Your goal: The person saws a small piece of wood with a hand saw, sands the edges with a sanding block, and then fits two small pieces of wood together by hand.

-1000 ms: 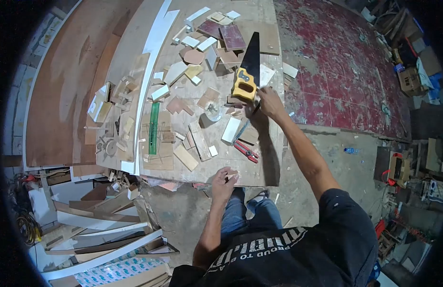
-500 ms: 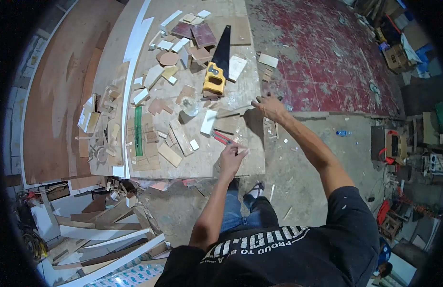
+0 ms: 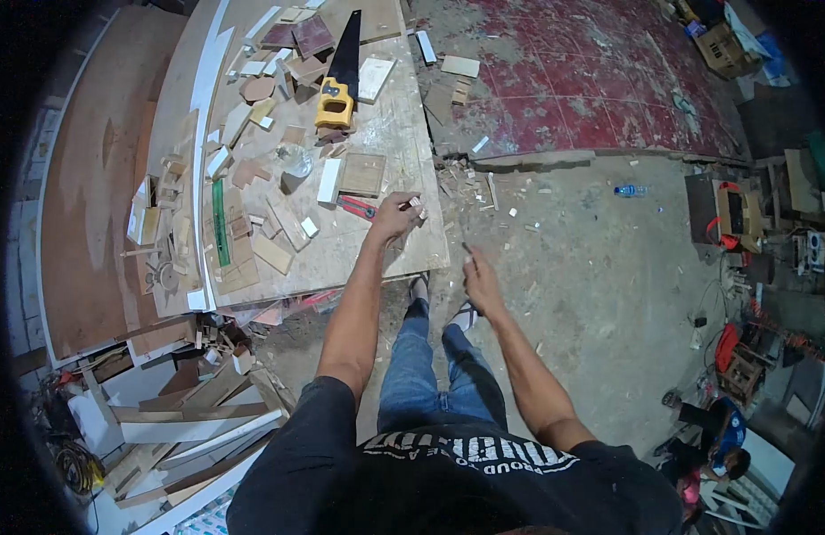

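Standing at the near edge of the worktable point(image 3: 377, 259), the person has both arms out. R hand point(image 3: 480, 283) hangs off the table at abt 4 o'clock from the L hand, over the concrete floor point(image 3: 591, 267); fingers curled round a thin dark stick-like thing point(image 3: 467, 251) poking up from the fist, too small to tell what it is. L hand point(image 3: 396, 217) is over the table's near right corner, fingertips pinched on a small pale wood piece point(image 3: 418, 207) that sits at the hand's 2 o'clock end, just clear of the tabletop or on it, can't tell which. Red pliers point(image 3: 356, 207) lie just beside that hand at 9 o'clock. Further on, at 11 o'clock, a square wood panel point(image 3: 363, 174) w/ a white block point(image 3: 328, 181) touching its left side, then a green ruler point(image 3: 220, 222) well off at 9. Farthest, at 12 o'clock, a yellow-handled handsaw point(image 3: 338, 85) lies flat among loose offcuts point(image 3: 261, 89), well apart from both hands.
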`<state>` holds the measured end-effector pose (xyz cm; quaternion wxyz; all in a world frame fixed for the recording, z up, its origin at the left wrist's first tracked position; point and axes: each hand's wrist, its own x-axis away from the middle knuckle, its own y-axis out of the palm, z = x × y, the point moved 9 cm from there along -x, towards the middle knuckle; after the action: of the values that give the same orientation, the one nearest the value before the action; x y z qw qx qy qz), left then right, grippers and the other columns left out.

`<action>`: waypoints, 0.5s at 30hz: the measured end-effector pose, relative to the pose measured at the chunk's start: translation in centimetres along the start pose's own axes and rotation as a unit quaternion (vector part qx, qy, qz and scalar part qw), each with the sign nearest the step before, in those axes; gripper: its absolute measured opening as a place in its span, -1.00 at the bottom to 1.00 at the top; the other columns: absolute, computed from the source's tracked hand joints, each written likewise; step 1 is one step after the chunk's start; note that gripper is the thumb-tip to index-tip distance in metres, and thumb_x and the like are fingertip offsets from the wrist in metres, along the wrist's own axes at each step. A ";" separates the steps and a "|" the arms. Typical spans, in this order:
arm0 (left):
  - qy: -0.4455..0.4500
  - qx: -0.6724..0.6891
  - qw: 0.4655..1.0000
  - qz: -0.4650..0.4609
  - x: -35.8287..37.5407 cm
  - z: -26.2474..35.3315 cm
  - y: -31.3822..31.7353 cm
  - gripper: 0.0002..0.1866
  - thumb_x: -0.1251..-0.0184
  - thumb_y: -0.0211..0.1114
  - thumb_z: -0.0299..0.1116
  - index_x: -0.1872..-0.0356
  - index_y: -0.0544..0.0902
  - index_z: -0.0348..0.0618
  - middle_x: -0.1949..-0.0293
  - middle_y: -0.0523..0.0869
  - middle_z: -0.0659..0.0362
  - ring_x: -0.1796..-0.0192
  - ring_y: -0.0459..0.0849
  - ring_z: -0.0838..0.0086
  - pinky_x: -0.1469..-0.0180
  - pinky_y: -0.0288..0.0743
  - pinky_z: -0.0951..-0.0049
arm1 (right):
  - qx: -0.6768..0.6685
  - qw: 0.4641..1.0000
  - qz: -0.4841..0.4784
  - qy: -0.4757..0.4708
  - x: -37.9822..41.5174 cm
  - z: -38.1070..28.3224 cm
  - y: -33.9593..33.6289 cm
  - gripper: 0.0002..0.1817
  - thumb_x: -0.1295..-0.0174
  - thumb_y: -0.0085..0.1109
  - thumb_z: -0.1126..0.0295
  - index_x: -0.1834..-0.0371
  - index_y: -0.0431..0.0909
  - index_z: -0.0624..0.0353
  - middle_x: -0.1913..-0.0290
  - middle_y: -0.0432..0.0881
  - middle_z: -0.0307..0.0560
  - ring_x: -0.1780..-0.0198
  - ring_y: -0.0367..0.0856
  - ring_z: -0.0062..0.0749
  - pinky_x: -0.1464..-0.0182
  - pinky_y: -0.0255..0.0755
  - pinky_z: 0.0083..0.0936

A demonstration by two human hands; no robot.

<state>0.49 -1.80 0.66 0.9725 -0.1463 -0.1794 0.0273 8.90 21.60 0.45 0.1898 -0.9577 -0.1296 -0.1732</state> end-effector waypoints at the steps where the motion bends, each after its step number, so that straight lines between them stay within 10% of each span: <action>1: 0.029 -0.052 0.998 -0.019 0.0 0.1 0.3 -0.62 -0.25 0.34 -0.42 -0.11 0.64 -0.22 0.06 0.68 0.11 0.05 0.64 0.43 -0.01 0.53 0.46 | -0.014 1.000 -0.002 -0.024 0.6 -0.8 1.0 -0.56 -0.43 -0.13 0.33 -0.32 0.34 0.26 -0.12 0.54 0.37 -0.15 0.53 0.23 -0.18 0.38 -0.13; 6: -0.029 0.066 0.996 -0.055 1.1 -1.7 2.1 -0.63 -0.30 0.31 -0.45 -0.13 0.62 -0.24 0.17 0.70 0.16 0.19 0.66 0.50 0.14 0.57 0.50 | -0.057 0.993 0.051 -0.094 1.1 -3.1 3.4 -0.48 -0.43 -0.17 0.35 -0.46 0.19 0.17 -0.31 0.40 0.33 -0.31 0.40 0.22 -0.32 0.28 -0.18; 9: -0.006 0.060 0.997 -0.041 0.4 -2.6 2.3 -0.64 -0.31 0.31 -0.44 -0.12 0.61 -0.25 0.24 0.70 0.18 0.27 0.65 0.55 0.23 0.57 0.50 | 0.012 0.974 0.153 -0.166 1.0 -3.8 3.9 -0.45 -0.43 -0.17 0.40 -0.51 0.14 0.05 -0.23 0.48 0.38 -0.06 0.62 0.19 -0.05 0.45 -0.16; 15: -0.002 0.070 0.998 0.001 1.8 -0.9 2.4 -0.66 -0.26 0.36 -0.42 -0.06 0.66 -0.28 0.49 0.67 0.20 0.51 0.57 0.58 0.46 0.47 0.53 | 0.049 0.994 0.093 -0.022 0.5 -4.0 6.4 -0.40 -0.35 -0.14 0.45 -0.50 0.15 0.01 0.52 0.54 0.41 0.46 0.58 0.34 0.35 0.35 0.11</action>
<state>2.47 0.45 -0.28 0.9799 -0.0781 -0.1789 0.0413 10.22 14.28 2.07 0.2491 -0.9587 -0.0523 -0.1271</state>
